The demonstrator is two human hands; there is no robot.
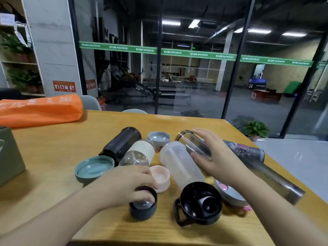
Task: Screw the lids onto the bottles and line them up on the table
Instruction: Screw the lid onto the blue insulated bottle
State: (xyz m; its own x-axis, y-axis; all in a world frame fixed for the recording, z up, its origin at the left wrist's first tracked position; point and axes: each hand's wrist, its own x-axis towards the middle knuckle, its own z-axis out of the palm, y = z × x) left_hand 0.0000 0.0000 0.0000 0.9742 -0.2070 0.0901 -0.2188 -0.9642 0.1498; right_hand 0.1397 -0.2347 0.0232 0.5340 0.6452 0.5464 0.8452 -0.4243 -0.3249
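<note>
Head view: my left hand [124, 183] fingers curled on dark cap [142, 204], near desk [53, 148] front edge. Right hand [215, 157] fingers wrapped around clear glass bottle [193, 144], lying flat, long axis front-right to back-left, mouth pointing away from cap.

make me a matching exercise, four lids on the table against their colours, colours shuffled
Lids:
1. big open lid at the left
2. small lid beside the left hand
3. lid with a carry loop
4. lid behind the bottles

Colours:
A. black
B. grey-blue
C. teal green
D. pale pink

Pairs: 1-C, 2-D, 3-A, 4-B
</note>
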